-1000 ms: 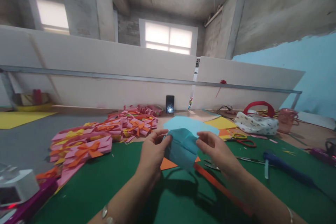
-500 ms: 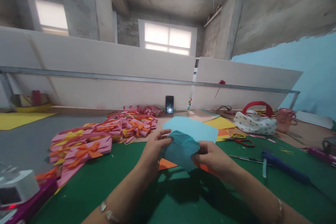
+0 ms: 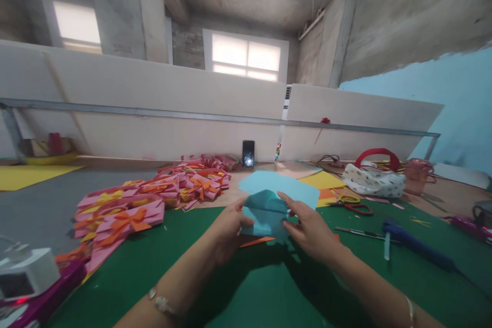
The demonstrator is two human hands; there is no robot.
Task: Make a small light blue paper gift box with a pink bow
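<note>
Both my hands hold a folded piece of teal paper (image 3: 266,211) a little above the green mat (image 3: 246,287). My left hand (image 3: 229,226) grips its left edge, thumb on top. My right hand (image 3: 310,229) pinches the right side, with a finger stretched along the upper fold. Behind the folded piece lies a flat light blue sheet (image 3: 280,186), and an orange strip (image 3: 257,241) shows on the mat just under it.
A heap of pink paper bows with orange and yellow ties (image 3: 146,197) spreads at the left. Scissors (image 3: 351,204), a blue tool (image 3: 415,244) and a white patterned bag with a red handle (image 3: 374,177) are at the right. A phone (image 3: 248,152) leans on the back wall. A white device (image 3: 26,271) sits near left.
The teal paper has been folded smaller and turned between my hands. My right hand shifted from under its right edge to pinching it from the side, and the orange strip is now mostly covered.
</note>
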